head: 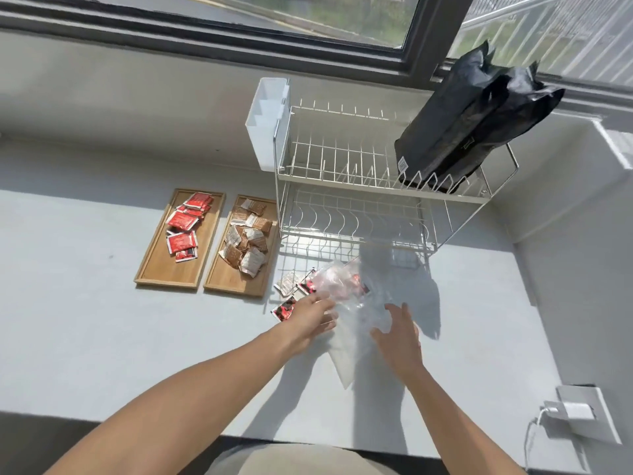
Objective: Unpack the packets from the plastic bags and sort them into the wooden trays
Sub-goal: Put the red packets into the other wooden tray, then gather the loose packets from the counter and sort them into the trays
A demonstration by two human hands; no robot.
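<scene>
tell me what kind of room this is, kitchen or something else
Probably a home kitchen counter by a window. A two-tier wire dish rack with a white cutlery holder stands on the pale countertop, below a dark-framed window, and a wall socket with a plug sits at the right.

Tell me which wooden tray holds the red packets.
The left tray, farther from the dish rack; the right tray holds brown and white packets.
</scene>
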